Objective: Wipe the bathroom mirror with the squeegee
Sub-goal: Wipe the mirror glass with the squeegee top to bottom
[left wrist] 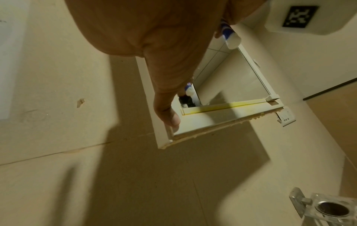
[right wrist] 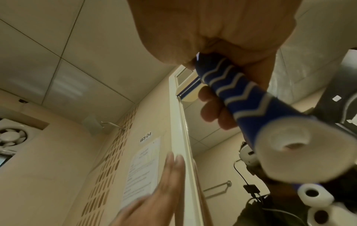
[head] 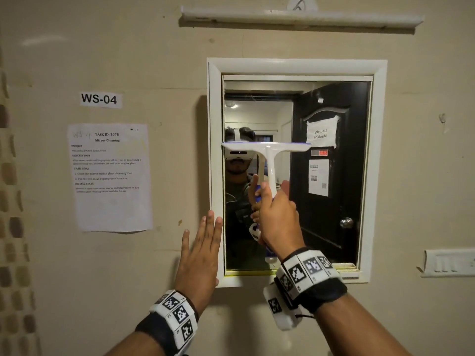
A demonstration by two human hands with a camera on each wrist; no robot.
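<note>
Squeegee point(head: 267, 160) upright against the mirror point(head: 329, 201), blade across the glass's left half at about mid-height, left tip just beside the white frame point(head: 214, 150). Gripped by the blue-and-white handle in the right hand point(head: 276, 217), fingers wrapped round it. Glass free to the right of the blade, above and below it. Left hand point(head: 201, 255) flat, fingers straight, on the wall at the frame's lower-left edge, thumb point(left wrist: 171, 117) on the frame's corner. Task sheet point(head: 111, 176) and WS-04 label point(head: 100, 99) left of the mirror, switch plate point(head: 447, 263) to its lower right. Clear wall holder point(left wrist: 326, 209) below the mirror, contents not discernible.
</note>
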